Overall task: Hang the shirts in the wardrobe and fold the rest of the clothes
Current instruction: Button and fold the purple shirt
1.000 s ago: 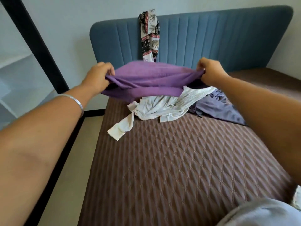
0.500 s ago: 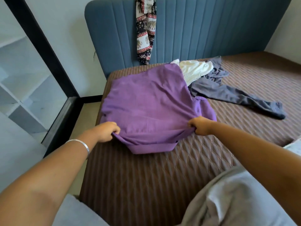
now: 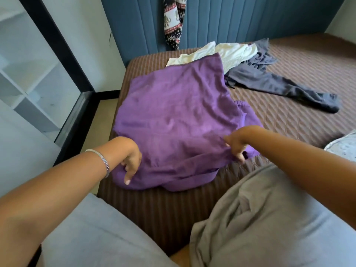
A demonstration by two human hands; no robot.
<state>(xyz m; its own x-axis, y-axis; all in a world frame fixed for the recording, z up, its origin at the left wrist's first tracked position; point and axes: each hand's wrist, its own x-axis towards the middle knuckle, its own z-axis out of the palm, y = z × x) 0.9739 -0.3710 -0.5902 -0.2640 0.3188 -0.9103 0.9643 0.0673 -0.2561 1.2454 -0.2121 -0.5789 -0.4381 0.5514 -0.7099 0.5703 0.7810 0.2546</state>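
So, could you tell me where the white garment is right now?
In the head view, the white garment lies crumpled at the far end of the bed, below the blue headboard, between the purple garment and the grey garment.

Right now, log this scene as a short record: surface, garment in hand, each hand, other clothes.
surface: brown quilted bed against a blue headboard
garment in hand: purple garment, spread flat on the bed
left hand: grips the near left edge of the purple garment
right hand: pinches its near right edge
other clothes: white garment partly under the purple one's far end; dark grey garment to the right; patterned cloth hanging over the headboard
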